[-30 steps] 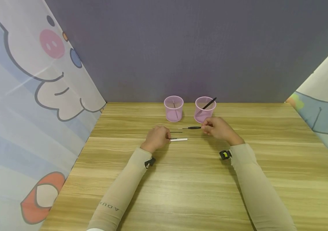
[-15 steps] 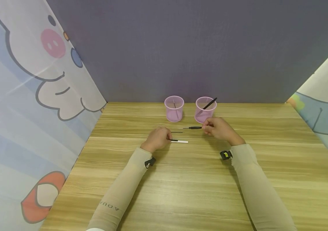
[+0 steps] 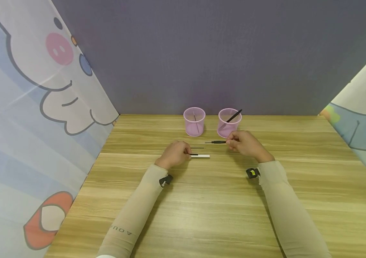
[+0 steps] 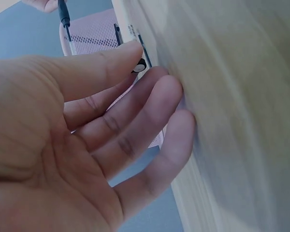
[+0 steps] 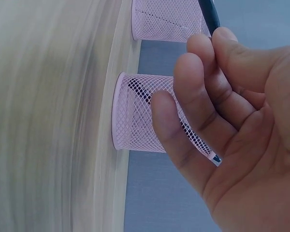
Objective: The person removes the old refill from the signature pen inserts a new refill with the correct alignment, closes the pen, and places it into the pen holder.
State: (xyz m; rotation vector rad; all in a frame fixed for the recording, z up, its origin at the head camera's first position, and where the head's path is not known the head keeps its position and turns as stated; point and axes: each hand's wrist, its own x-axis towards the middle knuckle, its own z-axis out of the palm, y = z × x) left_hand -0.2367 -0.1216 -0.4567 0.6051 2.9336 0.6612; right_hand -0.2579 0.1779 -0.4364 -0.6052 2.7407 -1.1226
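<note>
My left hand [image 3: 174, 154] pinches a white pen [image 3: 202, 156] with a black part along one side, between thumb and fingertips just above the table. In the left wrist view its round black-and-white end [image 4: 139, 66] shows at the thumb tip; the other fingers are loosely bent. My right hand [image 3: 243, 144] pinches the handle end of a slim black screwdriver [image 3: 216, 142], its thin shaft pointing left. Between the two lies a thin dark rod [image 3: 197, 148] on the table, partly behind the left hand.
Two pink mesh pen cups stand at the back. The left cup [image 3: 194, 129] holds a thin dark rod; the right cup [image 3: 223, 131] holds a leaning black pen [image 3: 234, 115]. A grey panel [image 3: 215, 57] rises behind the wooden table [image 3: 199, 215].
The white pen in my left hand has dipped slightly towards me and come back up, turning a little. My right hand and the screwdriver have barely shifted.
</note>
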